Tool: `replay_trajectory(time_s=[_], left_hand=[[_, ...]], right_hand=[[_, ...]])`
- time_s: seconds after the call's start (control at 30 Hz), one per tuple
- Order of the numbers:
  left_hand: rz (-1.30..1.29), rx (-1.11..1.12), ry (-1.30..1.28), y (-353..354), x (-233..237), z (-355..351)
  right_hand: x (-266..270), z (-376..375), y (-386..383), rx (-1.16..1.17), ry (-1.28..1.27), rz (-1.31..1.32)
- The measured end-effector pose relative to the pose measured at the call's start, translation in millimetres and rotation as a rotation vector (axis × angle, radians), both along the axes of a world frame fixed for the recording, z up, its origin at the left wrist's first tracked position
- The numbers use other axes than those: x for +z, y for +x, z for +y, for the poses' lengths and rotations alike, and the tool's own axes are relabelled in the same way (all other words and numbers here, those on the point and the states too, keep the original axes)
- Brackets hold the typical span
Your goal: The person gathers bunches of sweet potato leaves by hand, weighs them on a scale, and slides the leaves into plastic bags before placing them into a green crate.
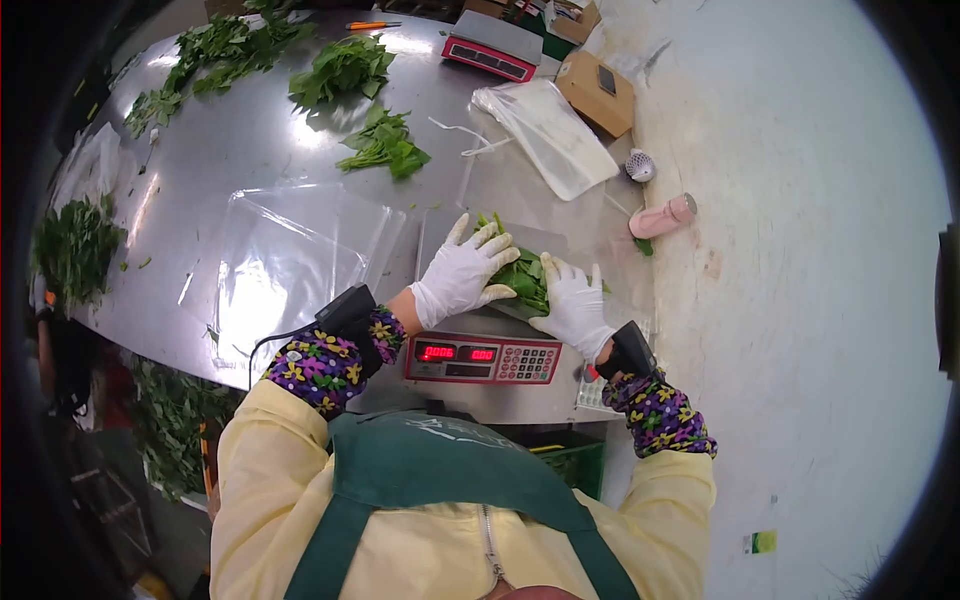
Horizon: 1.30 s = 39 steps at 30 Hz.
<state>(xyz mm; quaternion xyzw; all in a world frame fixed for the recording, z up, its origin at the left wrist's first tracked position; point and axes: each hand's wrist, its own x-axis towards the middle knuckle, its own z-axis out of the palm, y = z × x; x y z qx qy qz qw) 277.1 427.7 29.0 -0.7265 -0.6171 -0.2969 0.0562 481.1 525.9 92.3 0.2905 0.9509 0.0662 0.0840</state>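
Note:
Directly in front of me, a bunch of leafy greens (527,283) lies above the keypad of a red-edged digital scale (482,360), in what looks like clear plastic. My left hand (460,276), in a white glove, rests on the left side of the greens with its fingers spread. From the right, my right hand (577,308), also white-gloved, lies over the other side, fingers stretched out and apart. Both palms partly cover the greens and the weighing plate. Red digits glow on the scale's display.
Clear plastic bags (300,250) lie flat at the left, and a stack of bags (555,140) at the upper right. Greens bunches (345,72) sit farther back. A second scale (492,48), a cardboard box (596,92) and a pink bottle (664,216) stand near the wall.

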Motion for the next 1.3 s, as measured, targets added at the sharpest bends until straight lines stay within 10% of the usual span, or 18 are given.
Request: replay_trajectory(time_s=[0.2, 0.37, 0.43, 0.53, 0.73, 1.03, 1.3], left_hand=[[-0.112, 0.144, -0.075, 4, -4, -6], [-0.742, 0.117, -0.496, -47, 0, -2], [-1.393, 0.011, -0.511, -63, 1, -24], [-1.005, 0.183, 0.049, -105, -9, -105], [-0.197, 0.313, -0.225, -181, -93, -286], [-0.325, 0.534, -0.369, -161, -157, -236], [-0.255, 0.210, -0.329, -166, -140, -226]], right_hand=[[7, -21, -4, 0.008, 0.053, 0.043], [18, -70, -25, -0.076, 0.111, -0.002], [22, -88, -22, -0.048, 0.116, 0.074], [32, -131, -31, -0.107, 0.012, 0.154], [16, -209, -55, -0.134, -0.181, 0.250], [-33, -268, -99, -0.205, -0.381, 0.314], [-51, -286, -93, -0.324, -0.316, 0.246]])
